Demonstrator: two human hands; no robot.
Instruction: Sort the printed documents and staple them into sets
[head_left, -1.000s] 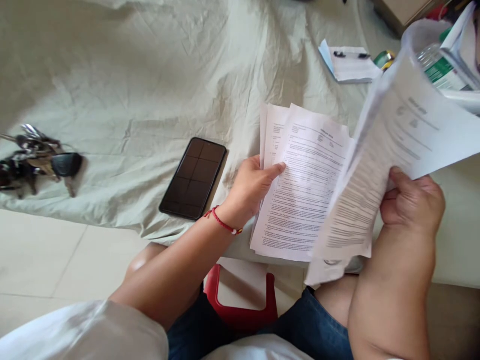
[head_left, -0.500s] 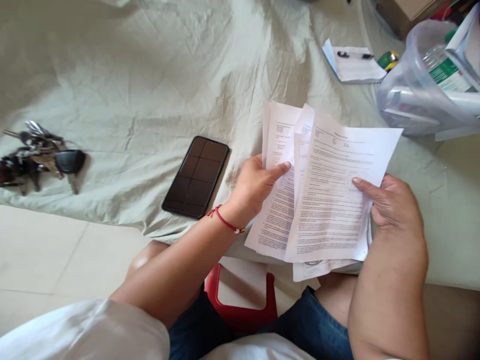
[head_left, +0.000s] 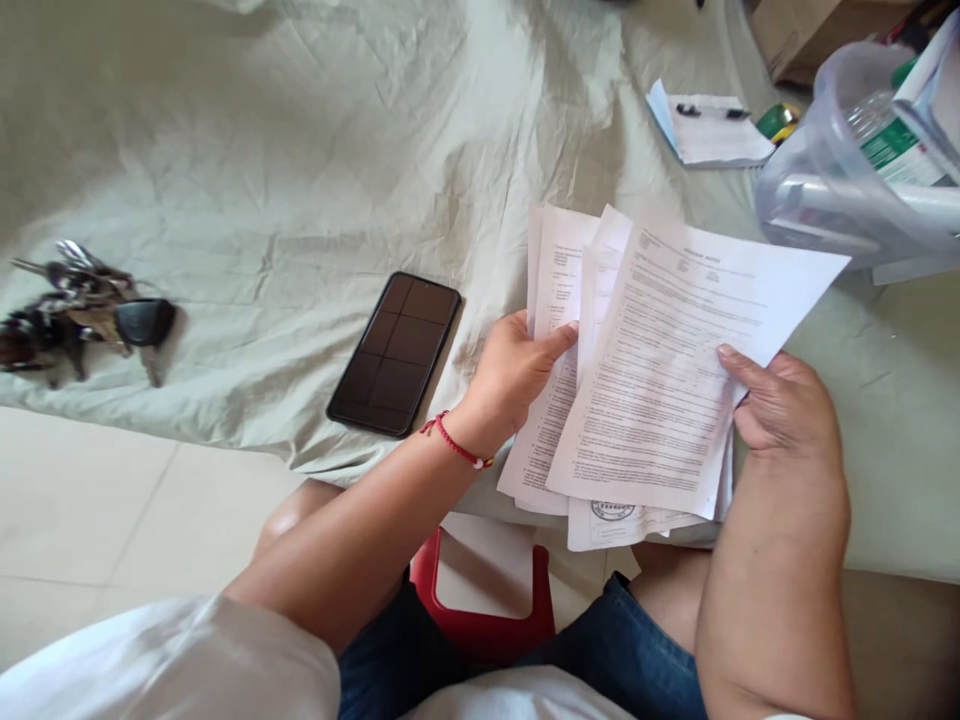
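Note:
Several printed paper sheets (head_left: 652,390) are held up between my two hands, above the near edge of the cloth. My left hand (head_left: 517,365) pinches the left-hand sheets, its thumb lying on top of the print. My right hand (head_left: 784,395) grips the right-hand sheets at their right edge, thumb on the front page, fingers hidden behind. A lower sheet with a round dark stamp (head_left: 613,511) sticks out below the front page. Left of my left hand lies a black smartphone (head_left: 395,353), screen up and dark.
A bunch of keys (head_left: 82,310) lies at the far left of the creased cloth (head_left: 300,150). At the upper right are a notepad (head_left: 720,140) with a pen on it, a tape measure (head_left: 778,122), a clear plastic tub (head_left: 795,200) and a cardboard box (head_left: 802,35). Below is a red stool (head_left: 480,630).
My right hand has tilted the front sheets clockwise, their top corner swinging right and their lower edge left. More of the round stamp shows below. My left hand has hardly moved.

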